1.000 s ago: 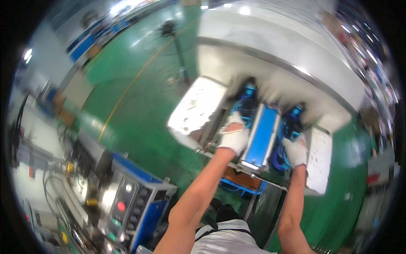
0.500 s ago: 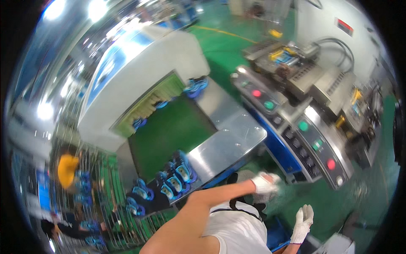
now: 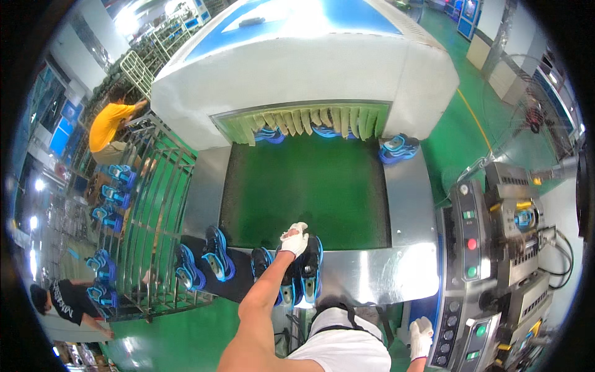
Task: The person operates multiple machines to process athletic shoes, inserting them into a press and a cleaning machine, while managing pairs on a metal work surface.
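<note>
My left hand (image 3: 294,240), in a white glove, reaches over a cluster of black-and-blue shoes (image 3: 311,266) on the near ledge of a conveyor machine. Its fingers are curled together beside the shoe tops; whether one is gripped is hidden. Left of the cluster stand another shoe (image 3: 218,254) and one more shoe (image 3: 189,268). My right hand (image 3: 421,338), gloved too, hangs low at my right side near a control panel. Its fingers are loosely extended with nothing in them.
A green conveyor belt (image 3: 304,192) runs under a fringed curtain (image 3: 304,121), with shoes beneath it. A shoe pair (image 3: 398,149) sits on the right metal side. Metal racks (image 3: 164,217) stand left, near two people. A machine with a button panel (image 3: 469,242) stands right.
My view has turned toward the conveyor, bringing it to the middle. My left hand has moved from beside the control panel to over the shoe cluster. My right hand stays low at my side.
</note>
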Demonstrator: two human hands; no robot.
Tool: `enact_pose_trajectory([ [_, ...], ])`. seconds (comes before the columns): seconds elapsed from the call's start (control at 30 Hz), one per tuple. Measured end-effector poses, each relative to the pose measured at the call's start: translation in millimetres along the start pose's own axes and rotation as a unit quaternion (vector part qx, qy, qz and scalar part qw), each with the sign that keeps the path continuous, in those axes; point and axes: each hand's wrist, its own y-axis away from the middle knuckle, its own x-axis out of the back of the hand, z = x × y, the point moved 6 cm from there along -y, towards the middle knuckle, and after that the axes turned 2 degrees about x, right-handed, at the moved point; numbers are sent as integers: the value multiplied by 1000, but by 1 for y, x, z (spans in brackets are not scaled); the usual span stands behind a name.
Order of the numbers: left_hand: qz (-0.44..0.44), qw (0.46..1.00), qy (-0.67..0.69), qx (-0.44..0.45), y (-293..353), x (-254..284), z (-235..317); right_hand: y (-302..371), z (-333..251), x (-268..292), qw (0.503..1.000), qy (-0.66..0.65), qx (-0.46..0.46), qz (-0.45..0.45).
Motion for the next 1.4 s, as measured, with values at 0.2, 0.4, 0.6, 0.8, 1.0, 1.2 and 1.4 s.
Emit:
enact_pose_trajectory([
  [0.2,73,997,-20,16,-121,8,-7,-29,2,-18,895,413,112,-126],
  [0.4,253,963,-56,-77,-288,130,36,12,30,24,902,389,-151,-107],
  [0.6,147,950,-229,156,-441,219,4,55,-17,26,881,300,-365,-43],
  [0.8,315,939,-139,6,-440,212,-25,47,-28,4,887,250,-387,-34],
  [1.0,321,935,-126,-88,-350,196,-12,-3,-14,-33,916,251,-309,-42],
  [1.2,178,973,47,-141,-229,147,36,-59,-59,-112,925,331,100,-157],
  [1.4,-49,968,248,14,-116,107,146,-27,-205,-162,981,-21,-17,-190],
])
